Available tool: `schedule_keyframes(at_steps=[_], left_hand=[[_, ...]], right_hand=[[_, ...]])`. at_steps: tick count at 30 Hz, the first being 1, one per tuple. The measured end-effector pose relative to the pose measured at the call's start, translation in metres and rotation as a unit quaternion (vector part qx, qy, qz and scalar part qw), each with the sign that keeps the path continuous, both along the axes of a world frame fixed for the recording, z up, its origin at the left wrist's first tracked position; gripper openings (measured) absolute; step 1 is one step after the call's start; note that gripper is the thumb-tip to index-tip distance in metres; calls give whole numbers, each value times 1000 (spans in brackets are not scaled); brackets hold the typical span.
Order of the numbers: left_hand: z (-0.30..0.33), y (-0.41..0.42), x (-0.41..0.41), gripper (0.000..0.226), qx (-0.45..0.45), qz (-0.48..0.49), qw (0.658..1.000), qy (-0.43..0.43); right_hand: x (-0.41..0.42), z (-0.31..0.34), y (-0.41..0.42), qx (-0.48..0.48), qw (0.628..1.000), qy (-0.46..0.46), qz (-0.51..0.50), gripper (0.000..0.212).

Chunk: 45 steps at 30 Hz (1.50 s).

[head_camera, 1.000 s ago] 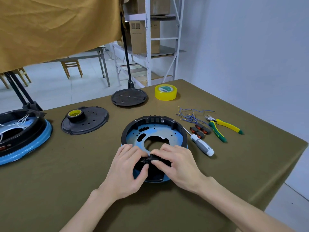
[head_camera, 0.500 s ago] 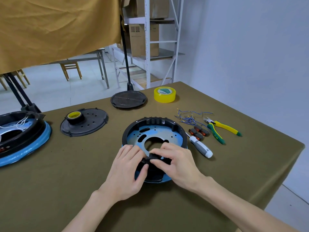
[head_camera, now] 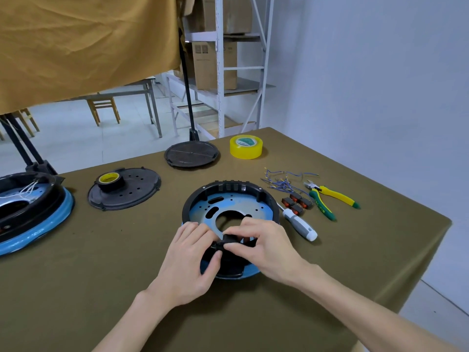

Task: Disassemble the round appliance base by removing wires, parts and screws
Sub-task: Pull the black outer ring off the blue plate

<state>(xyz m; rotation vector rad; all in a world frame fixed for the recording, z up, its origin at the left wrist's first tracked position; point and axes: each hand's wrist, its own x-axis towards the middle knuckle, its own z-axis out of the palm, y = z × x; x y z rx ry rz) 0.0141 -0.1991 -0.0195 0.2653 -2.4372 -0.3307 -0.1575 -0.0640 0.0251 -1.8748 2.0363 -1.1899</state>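
With my left hand (head_camera: 187, 260) and right hand (head_camera: 264, 247) both pinching the small black part (head_camera: 227, 243) at the round appliance base's (head_camera: 229, 199) near rim, mid-table, a hard tug might snap its plastic.

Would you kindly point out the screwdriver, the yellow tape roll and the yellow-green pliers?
screwdriver (head_camera: 299, 223): head view, on its grey-white handle.
yellow tape roll (head_camera: 246, 150): head view, on its outer side wall.
yellow-green pliers (head_camera: 337, 196): head view, on the yellow handle.

Matt olive cloth covers the surface (head_camera: 101, 275). The round base (head_camera: 228, 199) pairs a black plastic rim with a smooth blue-tinted metal plate; the tape roll (head_camera: 245, 147) looks glossy yellow.
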Motion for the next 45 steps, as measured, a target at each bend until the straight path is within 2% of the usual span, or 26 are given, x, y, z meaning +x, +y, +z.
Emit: schedule_keyframes(at_steps=[2,5,6,9,11,15,18,20,26,29,34,37,39,41,43,45], left_hand=[[0,0,1,9,0,-4,1000,5],[1,0,0,12,7,-6,1000,9],[1,0,0,13,9,-4,1000,10],[-1,0,0,13,13,-4,1000,7],[-1,-1,0,13,15,-2,1000,9],[-1,-2,-1,13,22,-6,999,25],[0,-5,-1,14,28,-2,999,28],[0,-6,-2,13,31,0,999,30],[-1,-14,0,11,25,8,999,28],[0,-18,1,12,23,14,999,30],[1,-19,2,13,24,22,999,36],[0,-19,1,14,23,27,999,38],[-1,-19,1,13,22,28,999,37],[-1,-18,1,13,23,28,999,36],[0,-17,1,13,24,31,999,32],[2,-16,1,13,33,36,999,23]], right_hand=[[1,0,-1,-8,1000,-25,10,19],[-15,8,-4,-80,966,-245,-17,18],[-19,8,-2,-96,961,-257,-30,20],[-14,-2,10,-90,976,-197,-24,20],[-14,-4,16,-107,974,-200,-17,18],[-45,2,13,-173,948,-237,-121,13],[-88,-1,3,-126,955,-151,-223,5],[-117,-2,-5,-63,959,-84,-265,12],[-154,-8,-45,66,951,109,-282,26],[-158,-13,-62,114,938,168,-281,26],[-163,-17,-68,163,926,169,-295,32],[-153,-14,-61,125,930,167,-304,40],[-141,-13,-48,90,937,163,-297,38],[-126,-15,-32,141,930,196,-278,39],[-113,-20,-18,220,907,240,-268,44],[-105,-22,-10,252,896,248,-271,42]])
